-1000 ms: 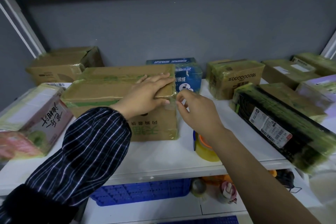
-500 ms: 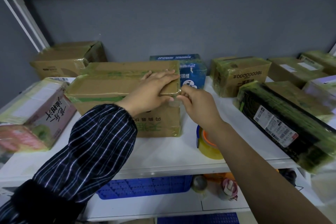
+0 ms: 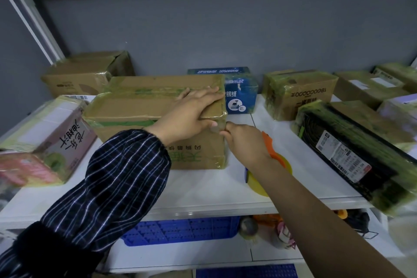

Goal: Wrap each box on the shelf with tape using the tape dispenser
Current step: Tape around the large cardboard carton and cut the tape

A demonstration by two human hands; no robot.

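- While the left hand [image 3: 191, 115] lies over the right end of the cardboard box [image 3: 140, 106], its fingers [image 3: 203, 97] stretch straight and flat across the taped top, and its thumb presses the front face just below the edge.
- The right hand [image 3: 246, 144] meets the box's front right corner, at 3 o'clock from that thumb. Its fingers [image 3: 228, 133] are curled close together, and whether they pinch anything cannot be told.
- The box stands mid-shelf [image 3: 203, 189].
- The tape dispenser [image 3: 274, 153] lies on the shelf at 4 o'clock from the box, under the right wrist, with no hand on it.
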